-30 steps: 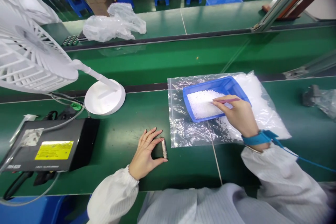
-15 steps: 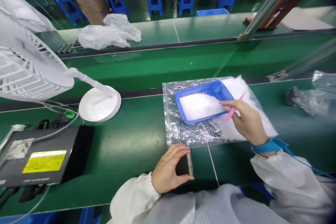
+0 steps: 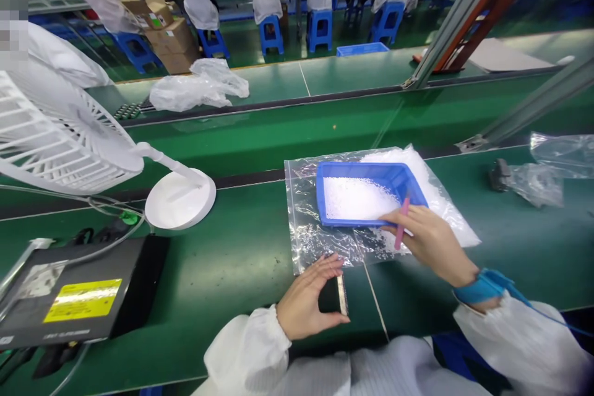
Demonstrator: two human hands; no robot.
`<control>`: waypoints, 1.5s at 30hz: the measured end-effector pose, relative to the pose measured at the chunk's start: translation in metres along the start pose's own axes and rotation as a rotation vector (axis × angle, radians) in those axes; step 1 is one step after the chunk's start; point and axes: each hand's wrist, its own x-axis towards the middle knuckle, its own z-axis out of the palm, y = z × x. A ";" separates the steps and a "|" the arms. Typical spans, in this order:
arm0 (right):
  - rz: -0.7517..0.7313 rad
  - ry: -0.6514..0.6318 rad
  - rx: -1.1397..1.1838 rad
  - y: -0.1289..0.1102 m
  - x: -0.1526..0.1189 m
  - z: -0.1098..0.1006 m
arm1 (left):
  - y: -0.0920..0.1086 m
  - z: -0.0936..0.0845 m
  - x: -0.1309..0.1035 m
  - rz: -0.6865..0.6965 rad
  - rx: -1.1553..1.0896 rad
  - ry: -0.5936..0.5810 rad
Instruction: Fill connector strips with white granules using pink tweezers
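My left hand (image 3: 312, 303) holds a narrow pale strip (image 3: 342, 294) by its ends, between the thumb and the fingertips, just above the green bench. Pink tweezers (image 3: 402, 223) are in my right hand (image 3: 429, 236), whose fingertips are at the near right edge of a blue tray (image 3: 325, 220). Small white beads (image 3: 355, 198) fill much of that tray. Beneath the tray lies a clear zip bag (image 3: 301, 229) with more white beads (image 3: 452, 219) in its right part. Some loose beads show near the tray's front edge. A blue band circles my right wrist.
On the left stand a white fan (image 3: 180, 198) and a black box (image 3: 83, 291) with a yellow label. A metal post (image 3: 457, 18) rises beyond the green divider. Crumpled plastic (image 3: 538, 182) lies at the right. Several people in white work farther back.
The blue tray has turned and now sits straighter. My right hand has moved slightly down in the view, with the tweezers more upright. The camera view has tilted up, showing more of the background.
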 end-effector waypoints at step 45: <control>0.406 -0.156 0.510 0.083 0.236 0.102 | -0.003 -0.048 -0.038 -0.272 -0.255 0.380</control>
